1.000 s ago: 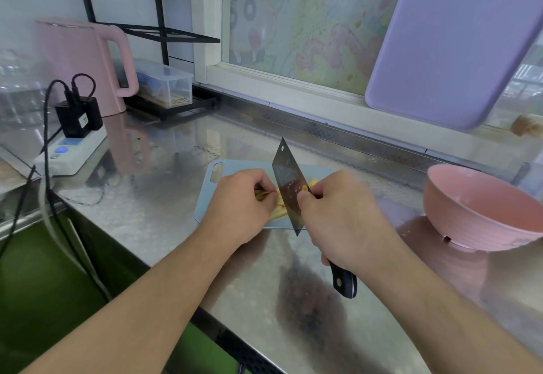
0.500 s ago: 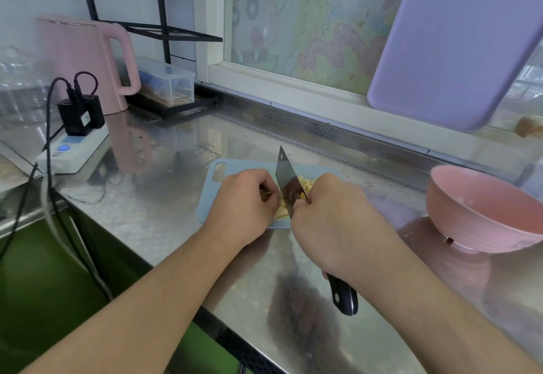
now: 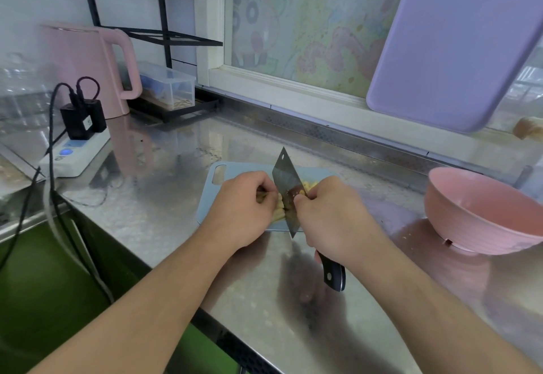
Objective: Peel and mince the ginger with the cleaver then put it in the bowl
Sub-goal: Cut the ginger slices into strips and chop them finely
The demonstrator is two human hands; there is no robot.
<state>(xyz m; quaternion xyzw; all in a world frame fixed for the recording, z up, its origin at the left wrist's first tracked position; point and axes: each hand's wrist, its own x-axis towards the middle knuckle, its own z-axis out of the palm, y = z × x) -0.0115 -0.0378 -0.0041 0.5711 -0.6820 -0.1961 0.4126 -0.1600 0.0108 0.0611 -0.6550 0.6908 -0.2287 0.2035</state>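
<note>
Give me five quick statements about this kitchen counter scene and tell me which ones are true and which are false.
1. The right hand grips the cleaver. True.
2. The pink bowl already holds the ginger. False: nothing shows in the visible part of the bowl; the ginger lies on the cutting board.
3. The left hand holds the ginger beside the blade. True.
4. The bowl stands to the left of the cutting board. False: it stands to the right.
5. The cleaver lies flat on the counter. False: its blade stands on edge over the board.
</note>
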